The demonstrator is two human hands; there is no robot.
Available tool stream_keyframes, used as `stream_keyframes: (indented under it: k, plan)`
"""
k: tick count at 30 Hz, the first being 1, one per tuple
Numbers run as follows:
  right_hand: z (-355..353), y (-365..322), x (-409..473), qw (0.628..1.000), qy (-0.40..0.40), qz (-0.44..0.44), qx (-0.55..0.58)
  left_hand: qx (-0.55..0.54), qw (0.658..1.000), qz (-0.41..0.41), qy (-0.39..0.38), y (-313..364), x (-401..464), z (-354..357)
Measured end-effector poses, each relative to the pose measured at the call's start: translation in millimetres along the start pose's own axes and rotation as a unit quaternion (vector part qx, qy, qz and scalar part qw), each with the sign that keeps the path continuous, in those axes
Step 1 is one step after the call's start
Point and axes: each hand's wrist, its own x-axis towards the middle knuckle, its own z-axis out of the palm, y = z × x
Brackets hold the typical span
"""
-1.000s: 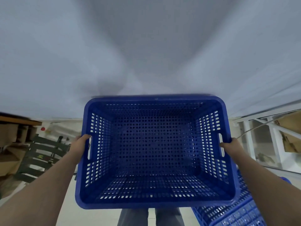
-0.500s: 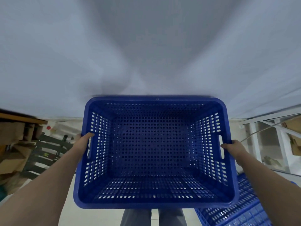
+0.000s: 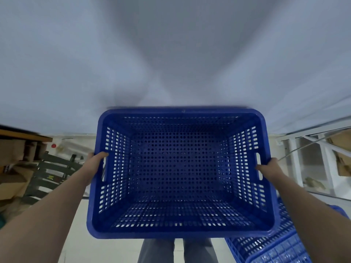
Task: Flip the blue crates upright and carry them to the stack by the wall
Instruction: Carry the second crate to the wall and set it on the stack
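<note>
- Blue crate [image 3: 180, 173] is upright, open side up, held out in front of the person at about waist height, its far rim close to the pale wall [image 3: 171, 54].
- Left hand [image 3: 95, 164] is clamped on the left handle slot, thumb over the rim. Right hand [image 3: 269, 168] grips the right slot the same way. The fingers under both slots are hidden.
- I'd call this the carry step; the flip looks done for this one.
- A second blue crate [image 3: 269, 245] lies on the floor at lower right, just beside the person's legs [image 3: 176, 251]. Trip risk, so step wide of it.
- The stack itself is hidden behind the held crate.
- To do it well: keep both wrists level so the crate doesn't tilt, square the rim to the wall, and lower it straight rather than dropping it.
- Clutter, boxes [image 3: 13, 168] on the left and a white frame [image 3: 307, 149] on the right, leaves a narrow lane.
</note>
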Motion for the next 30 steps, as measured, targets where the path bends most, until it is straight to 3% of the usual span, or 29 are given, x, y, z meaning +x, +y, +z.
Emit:
stream_keyframes:
  k: [10, 18, 30]
  plan:
    - [7, 4, 6, 0.999, 0.032, 0.006, 0.021, -0.023, 1.0, 0.008, 0.016, -3, 3, 11]
    - [5, 7, 12, 0.993, -0.011, 0.004, 0.115, -0.066, 0.997, 0.038, 0.032, 0, 0, 17]
    - [4, 8, 20, 0.995, -0.021, 0.016, 0.096, -0.03, 0.996, 0.065, 0.047, -7, 12, 16]
